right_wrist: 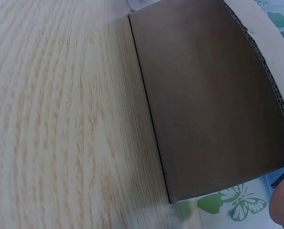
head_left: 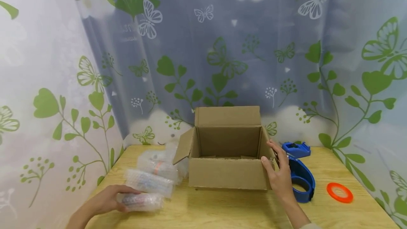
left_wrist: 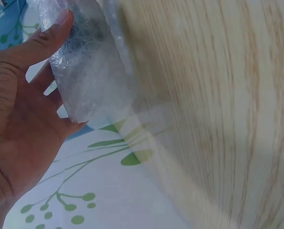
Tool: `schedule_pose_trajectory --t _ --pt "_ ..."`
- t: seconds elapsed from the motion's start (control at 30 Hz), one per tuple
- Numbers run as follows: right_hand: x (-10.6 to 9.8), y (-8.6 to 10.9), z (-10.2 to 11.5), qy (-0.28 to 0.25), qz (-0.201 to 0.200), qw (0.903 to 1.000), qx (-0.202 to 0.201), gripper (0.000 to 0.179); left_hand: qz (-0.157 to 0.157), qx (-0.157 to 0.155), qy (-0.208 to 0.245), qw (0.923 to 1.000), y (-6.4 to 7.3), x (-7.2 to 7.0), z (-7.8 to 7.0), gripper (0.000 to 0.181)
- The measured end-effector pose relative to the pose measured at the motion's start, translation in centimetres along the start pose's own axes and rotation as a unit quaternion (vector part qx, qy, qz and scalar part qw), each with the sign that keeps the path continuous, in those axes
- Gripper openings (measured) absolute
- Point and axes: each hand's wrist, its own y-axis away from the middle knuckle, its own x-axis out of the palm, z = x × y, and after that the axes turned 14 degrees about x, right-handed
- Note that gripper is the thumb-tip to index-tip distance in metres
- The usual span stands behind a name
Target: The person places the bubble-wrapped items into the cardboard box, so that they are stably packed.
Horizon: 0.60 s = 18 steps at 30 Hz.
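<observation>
My left hand (head_left: 111, 199) grips a small bubble-wrapped package (head_left: 143, 201) at the front left of the table. In the left wrist view, the thumb lies over the clear bubble wrap (left_wrist: 92, 71) and the fingers reach behind it; the contents are blurred by the wrap. An open cardboard box (head_left: 227, 174) stands upright in the middle, one flap raised at the back and one spread to the left. My right hand (head_left: 281, 177) holds the box at its right side, thumb at the front corner and fingers along the right flap. Part of the box's floor is hidden by its front wall.
More bubble-wrapped packages (head_left: 149, 181) lie left of the box. On its right are a blue tape dispenser (head_left: 306, 179), a smaller blue dispenser (head_left: 297, 149) behind, and an orange-red ring (head_left: 339, 192). A patterned curtain (head_left: 190, 63) hangs behind the wooden table (head_left: 222, 211).
</observation>
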Motion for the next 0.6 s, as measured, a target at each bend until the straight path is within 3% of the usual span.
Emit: schedule_pose_trajectory --t 0.37,0.6 --pt "-0.2 -0.2 -0.2 -0.004 -0.002 1.0 0.004 0.052 -0.014 -0.005 0.01 0.9998 -0.4 -2.0 -2.2 0.055" --pt "-0.1 -0.1 -0.1 -0.014 -0.002 0.9997 -0.018 0.051 -0.029 -0.024 -0.018 0.9991 -0.9 -3.8 -4.1 0.055"
